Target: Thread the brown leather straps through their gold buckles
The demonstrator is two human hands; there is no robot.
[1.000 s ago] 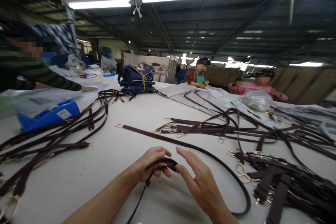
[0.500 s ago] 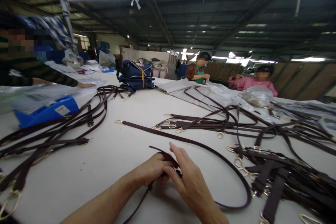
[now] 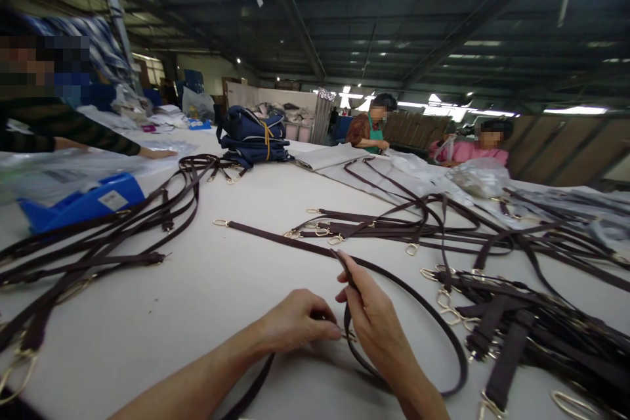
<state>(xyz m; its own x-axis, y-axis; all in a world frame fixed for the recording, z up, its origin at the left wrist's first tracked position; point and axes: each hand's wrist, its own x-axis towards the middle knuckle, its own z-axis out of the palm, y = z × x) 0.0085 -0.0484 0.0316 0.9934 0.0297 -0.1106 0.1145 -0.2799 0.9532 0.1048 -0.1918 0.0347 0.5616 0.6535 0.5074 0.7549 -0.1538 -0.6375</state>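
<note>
Strap tip [image 3: 347,270] has risen in right hand [image 3: 375,318]; left hand [image 3: 300,321] apart.

From where I sit, I can read no text, brand or number; the white label [image 3: 112,199] on the blue object [image 3: 83,202] is too blurred.

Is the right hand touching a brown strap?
Touching. The head view shows the right hand holding a dark brown strap, its end against the fingers.
</note>
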